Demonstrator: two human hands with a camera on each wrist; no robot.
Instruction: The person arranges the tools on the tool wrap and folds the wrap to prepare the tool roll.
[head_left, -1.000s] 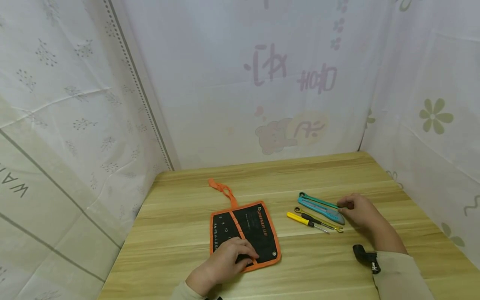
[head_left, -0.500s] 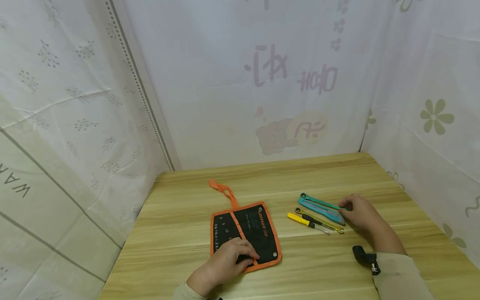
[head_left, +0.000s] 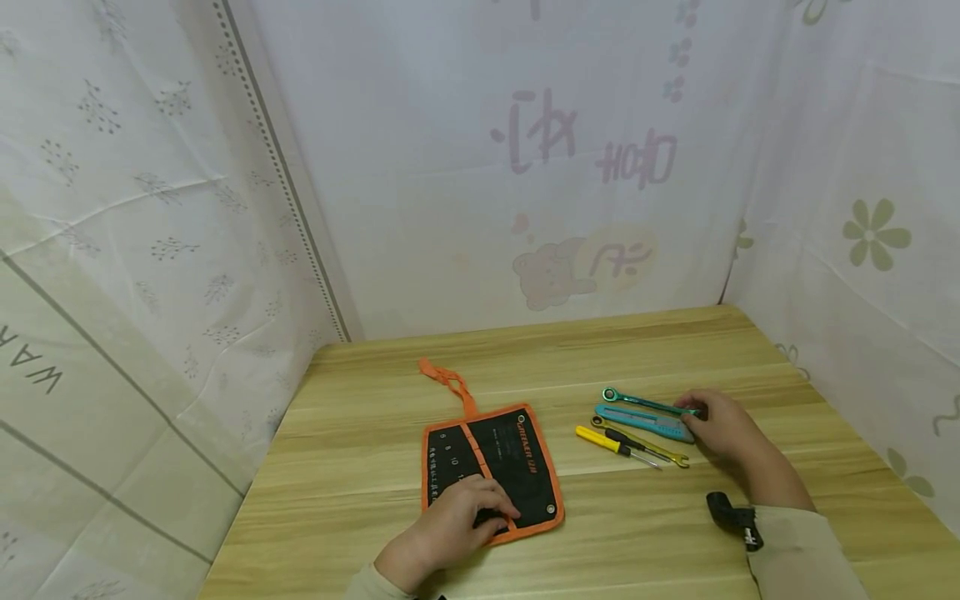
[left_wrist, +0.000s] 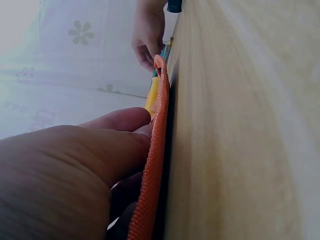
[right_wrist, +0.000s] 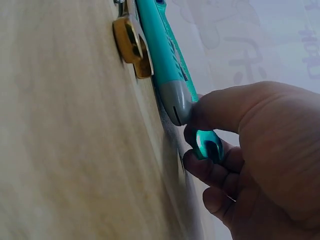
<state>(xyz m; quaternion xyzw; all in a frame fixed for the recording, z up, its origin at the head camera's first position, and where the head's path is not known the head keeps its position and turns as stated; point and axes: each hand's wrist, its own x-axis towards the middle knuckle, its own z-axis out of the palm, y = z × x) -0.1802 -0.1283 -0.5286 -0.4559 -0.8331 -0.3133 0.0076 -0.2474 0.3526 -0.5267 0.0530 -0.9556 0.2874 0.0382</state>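
Observation:
My left hand [head_left: 456,517] rests on the near part of a black tool pouch [head_left: 517,467] with orange trim, fingers loosely bent. In the left wrist view, its thumb and fingers lie against the pouch's face beside the orange edge [left_wrist: 155,150]. My right hand [head_left: 722,427] pinches one end of a green ratchet wrench [head_left: 641,403]. From the right wrist, the wrench's open end [right_wrist: 207,142] shows between thumb and fingers. The thumb is at the grey end of a turquoise utility knife [right_wrist: 165,60], which lies alongside.
Nearer than the knife lie a gold ratchet wrench [head_left: 654,448], a black-handled screwdriver [head_left: 621,437] and a yellow-handled screwdriver [head_left: 597,438]. An orange strap [head_left: 448,380] stretches from the pouch's far edge. Printed curtains [head_left: 450,208] enclose the wooden table [head_left: 360,442].
The green wrench has shifted slightly away from the utility knife and its ring end has turned. The knife has swung slightly too. My left hand stays on the pouch.

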